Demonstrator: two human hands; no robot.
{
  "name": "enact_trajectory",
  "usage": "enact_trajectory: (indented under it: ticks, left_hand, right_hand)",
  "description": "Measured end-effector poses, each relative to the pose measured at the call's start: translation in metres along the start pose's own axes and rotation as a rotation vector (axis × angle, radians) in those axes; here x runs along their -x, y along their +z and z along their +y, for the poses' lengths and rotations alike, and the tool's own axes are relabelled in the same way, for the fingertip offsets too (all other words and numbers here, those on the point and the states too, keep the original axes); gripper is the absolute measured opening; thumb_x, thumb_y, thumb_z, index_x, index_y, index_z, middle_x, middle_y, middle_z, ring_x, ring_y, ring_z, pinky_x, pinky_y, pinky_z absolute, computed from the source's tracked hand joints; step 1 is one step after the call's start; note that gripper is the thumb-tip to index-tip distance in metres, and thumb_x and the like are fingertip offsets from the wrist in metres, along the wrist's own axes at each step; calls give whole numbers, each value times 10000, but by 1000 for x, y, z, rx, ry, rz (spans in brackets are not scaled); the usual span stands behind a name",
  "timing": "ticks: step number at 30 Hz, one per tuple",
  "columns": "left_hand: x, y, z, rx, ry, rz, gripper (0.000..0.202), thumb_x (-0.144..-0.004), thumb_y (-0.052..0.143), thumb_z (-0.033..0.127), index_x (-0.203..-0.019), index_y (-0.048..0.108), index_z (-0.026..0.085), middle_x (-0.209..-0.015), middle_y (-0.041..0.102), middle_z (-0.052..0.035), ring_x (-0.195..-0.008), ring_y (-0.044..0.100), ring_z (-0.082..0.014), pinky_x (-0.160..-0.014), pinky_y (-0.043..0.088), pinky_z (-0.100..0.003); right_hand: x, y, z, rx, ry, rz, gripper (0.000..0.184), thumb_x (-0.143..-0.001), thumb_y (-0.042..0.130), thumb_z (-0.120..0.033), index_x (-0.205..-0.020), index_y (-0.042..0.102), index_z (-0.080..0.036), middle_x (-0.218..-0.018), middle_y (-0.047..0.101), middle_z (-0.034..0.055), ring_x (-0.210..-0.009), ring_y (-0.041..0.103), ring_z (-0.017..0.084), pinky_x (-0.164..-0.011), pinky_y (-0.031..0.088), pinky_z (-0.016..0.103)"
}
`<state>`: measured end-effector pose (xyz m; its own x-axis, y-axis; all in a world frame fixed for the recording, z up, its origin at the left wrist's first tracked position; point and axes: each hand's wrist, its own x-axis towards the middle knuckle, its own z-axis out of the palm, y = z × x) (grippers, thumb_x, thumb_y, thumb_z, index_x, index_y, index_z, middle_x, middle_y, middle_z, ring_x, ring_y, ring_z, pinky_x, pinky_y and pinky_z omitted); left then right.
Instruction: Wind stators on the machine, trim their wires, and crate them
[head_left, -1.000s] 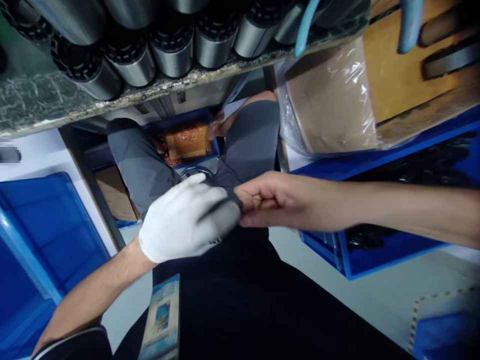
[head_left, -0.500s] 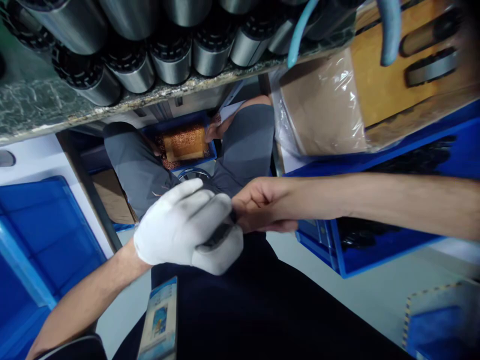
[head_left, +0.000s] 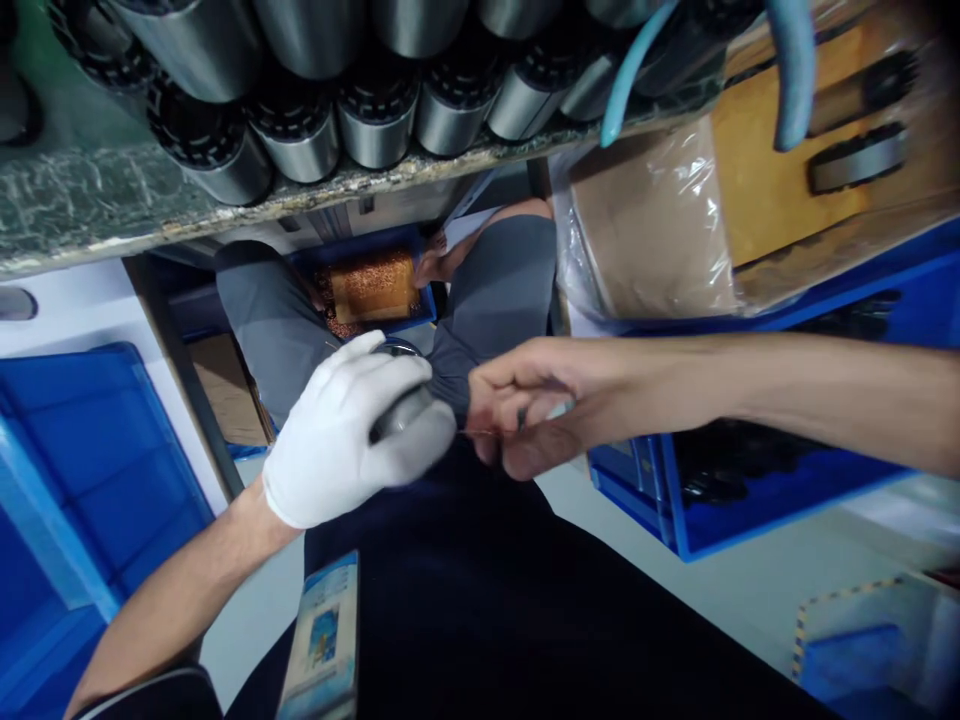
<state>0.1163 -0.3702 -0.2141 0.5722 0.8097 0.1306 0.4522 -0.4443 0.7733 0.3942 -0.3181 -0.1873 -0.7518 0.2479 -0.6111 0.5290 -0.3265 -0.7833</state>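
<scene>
Grey rounded part (head_left: 405, 412), one, partly hidden: we are clasping it in our gloved left hand (head_left: 349, 430). Fine wire (head_left: 480, 432), one: reaching our right hand (head_left: 559, 390).

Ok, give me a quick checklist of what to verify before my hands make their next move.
1. Left hand gripping the grey cylindrical part: ok.
2. Thin copper-coloured wire running to the right hand: ok.
3. Where the wire meets the part: cannot tell, the gloved fingers hide it.
4. Gloves on both hands: not ok, the right is bare.
5. Front-row metal cylinders standing on the green bench: ok.
</scene>
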Motion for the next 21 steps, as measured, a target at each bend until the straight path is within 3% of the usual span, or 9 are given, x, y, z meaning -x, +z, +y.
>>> enact_trajectory:
  ticks: [2,5,7,9,10,12,15,18,21]
  left_hand:
    - [0,0,3,-14,-10,15,88,-1023,651,281,-1004,722,232,-891,801,-46,-810,771,-239,-1091,638,-477]
    - [12,2,10,15,-107,53,236,-949,766,304,-1170,733,227,-1120,859,-88,-983,842,-278,-965,666,-428]
    - [24,-1,14,146,-293,33,434,-879,860,306,-1276,694,247,-1129,865,-52,-938,858,-251,-843,671,-360]
    - [37,-12,12,283,-487,76,491,-862,894,302,-1296,667,269,-1137,874,-24,-938,873,-228,-838,679,-323]
    - [44,-21,8,312,-550,161,480,-878,884,298,-1302,658,273,-1202,879,-37,-1027,884,-239,-910,689,-334]
    - [56,-47,-8,234,-601,449,456,-920,842,293,-1330,645,263,-1367,856,-83,-1258,852,-271,-1091,670,-392]
    - [66,-101,-49,-150,-693,890,470,-943,830,351,-1357,633,244,-1467,804,-119,-1383,786,-300,-1223,611,-465]
    - [60,-155,-102,-371,-796,1024,511,-961,837,408,-1396,620,249,-1482,774,-124,-1384,757,-325,-1258,587,-486]
    - [46,-189,-139,-363,-828,974,517,-976,816,371,-1425,608,222,-1409,798,-143,-1329,778,-348,-1262,580,-526]
  right_hand:
    - [-6,8,0,-143,22,-81,508,-1014,754,-712,-868,612,-247,-669,578,-64,-563,511,123,-543,414,263]
    - [-9,19,-14,287,-286,225,444,-1119,671,-412,-754,486,-241,-598,435,-82,-524,376,103,-540,295,282]
    - [-7,20,-24,710,-533,462,355,-1131,618,-236,-778,583,-245,-613,541,-55,-540,482,127,-574,346,322]
    - [-7,16,-27,959,-627,629,159,-1147,634,-256,-1036,748,-263,-727,705,-14,-584,633,172,-597,434,363]
    - [-9,13,-27,1007,-629,695,135,-1145,674,-313,-1229,762,-255,-802,758,14,-611,687,196,-599,473,379]
    - [-19,10,-29,1019,-608,767,384,-1116,740,-403,-1461,692,-241,-916,801,53,-656,743,232,-591,516,399]
    - [-51,15,-46,1028,-652,732,291,-1100,719,-331,-1382,709,-259,-1012,802,54,-768,771,244,-664,571,386]
    - [-108,25,-90,1157,-752,686,180,-1099,701,-267,-1259,753,-201,-1116,782,103,-961,758,273,-800,585,391]
    - [-180,25,-149,1344,-725,824,244,-1122,591,-187,-1300,750,-138,-1272,752,209,-1163,684,358,-873,538,448]
